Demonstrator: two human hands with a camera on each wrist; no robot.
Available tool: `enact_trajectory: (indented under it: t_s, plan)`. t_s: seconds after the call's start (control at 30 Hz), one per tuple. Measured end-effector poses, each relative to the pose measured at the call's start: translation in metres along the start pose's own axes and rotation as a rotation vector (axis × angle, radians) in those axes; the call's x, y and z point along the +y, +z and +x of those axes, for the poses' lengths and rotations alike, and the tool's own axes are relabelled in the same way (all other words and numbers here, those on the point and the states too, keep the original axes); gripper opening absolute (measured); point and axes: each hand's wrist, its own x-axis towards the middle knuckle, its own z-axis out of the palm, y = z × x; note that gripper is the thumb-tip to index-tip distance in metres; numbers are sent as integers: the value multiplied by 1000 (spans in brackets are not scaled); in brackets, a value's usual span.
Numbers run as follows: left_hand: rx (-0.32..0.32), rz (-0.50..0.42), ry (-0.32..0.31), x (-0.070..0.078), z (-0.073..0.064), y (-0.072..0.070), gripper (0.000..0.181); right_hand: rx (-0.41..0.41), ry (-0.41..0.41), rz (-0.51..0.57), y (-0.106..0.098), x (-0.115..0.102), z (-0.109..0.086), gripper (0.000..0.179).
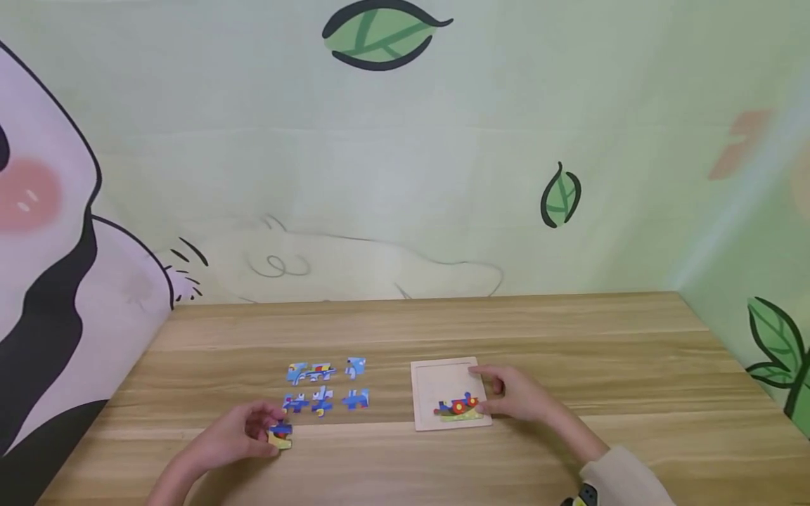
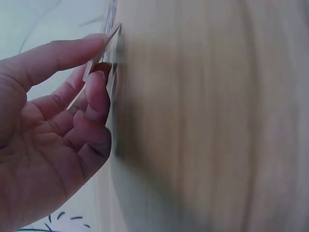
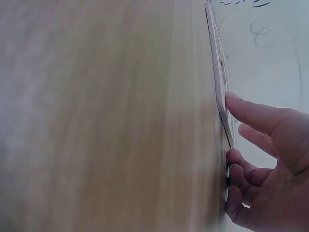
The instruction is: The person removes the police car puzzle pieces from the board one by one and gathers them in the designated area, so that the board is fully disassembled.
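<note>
My left hand (image 1: 230,437) pinches a jigsaw piece (image 1: 280,437), blue and red above with a yellow lower part, between thumb and fingers. In the left wrist view this piece (image 2: 102,54) appears edge-on, tilted over the table. My right hand (image 1: 515,395) rests at the right side of a square wooden puzzle tray (image 1: 433,386), thumb and index finger spread along its rim. The right wrist view has the thumb touching the tray's edge (image 3: 216,67), with the other fingers bent beside it. Joined jigsaw pieces (image 1: 458,406) with red wheels and yellow-green ground lie in the tray's lower right.
Left of the tray, several mostly blue loose pieces lie on the wooden table (image 1: 557,330): a joined-looking group (image 1: 310,372), a corner-like piece (image 1: 356,367) and a lower row including one wide piece (image 1: 356,399). A painted wall (image 1: 405,176) stands behind the table.
</note>
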Motion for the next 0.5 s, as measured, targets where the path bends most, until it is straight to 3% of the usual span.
enact_trajectory:
  t_s: [0.2,0.5]
  plan:
    - [-4,-10,-7,-4,1,-5,51,-3,11,2,-1,1,-1,53]
    - [-41,-10,-6,1,7,-1,48,0,33,14,-1,-4,-2,49]
